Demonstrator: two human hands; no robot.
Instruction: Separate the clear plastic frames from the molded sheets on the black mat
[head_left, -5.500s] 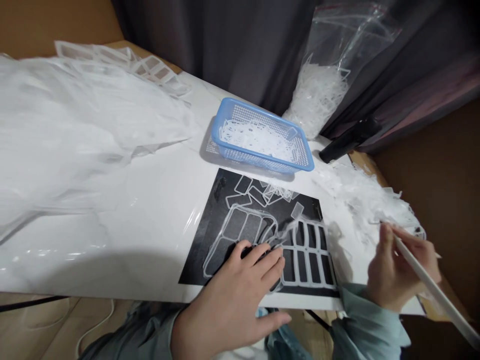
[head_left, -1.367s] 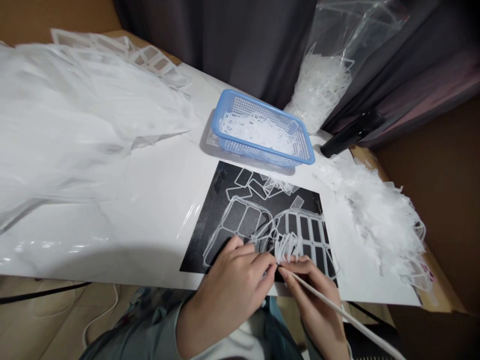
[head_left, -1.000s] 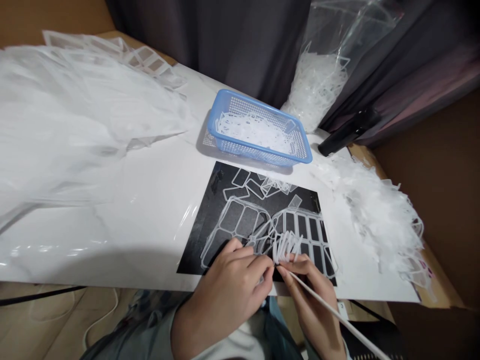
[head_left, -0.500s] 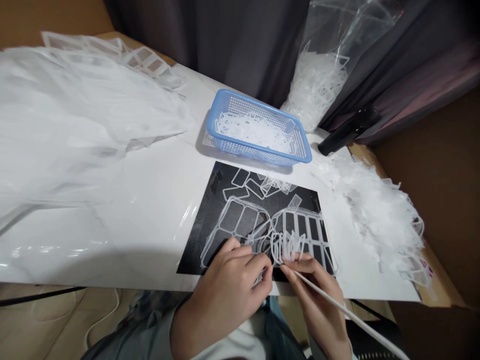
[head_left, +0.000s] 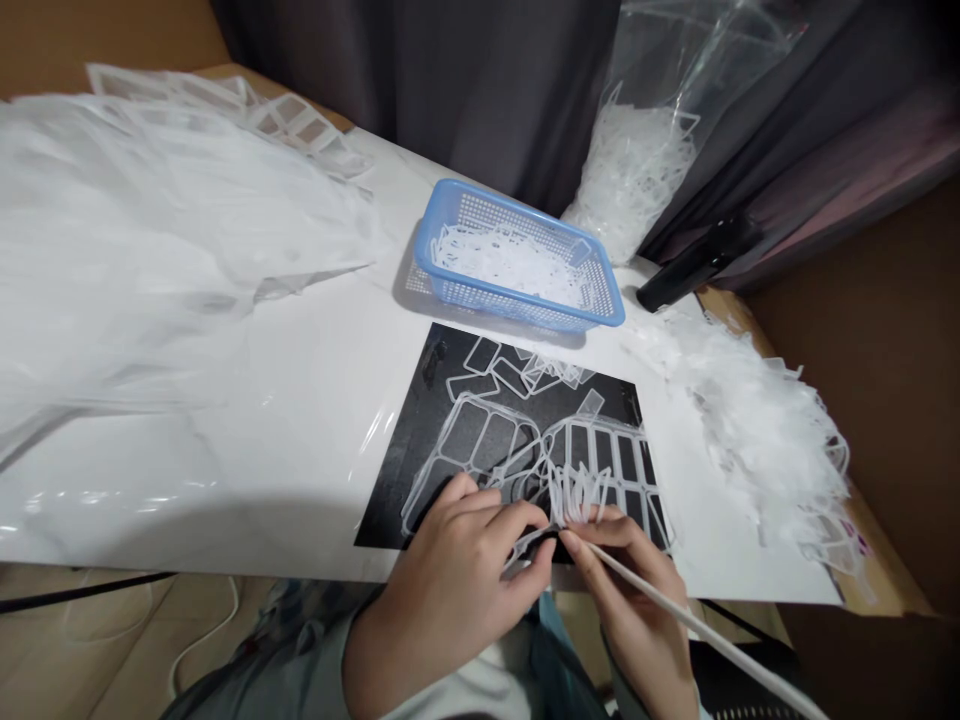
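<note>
two hands close over a black mat (head_left: 409,425)
right hand (head_left: 645,610) holds slim white stick (head_left: 735,655) and thin plastic loops (head_left: 576,503) at the mat's near edge; left hand (head_left: 457,575) curls beside them, grip unclear

Both hands (head_left: 551,580) curl inward, their fingers nearly meeting.

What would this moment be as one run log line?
left hand: over clear frames on black mat | right hand: holding white stick beside bunched loops | blue basket: beyond mat, holding white pieces
</note>
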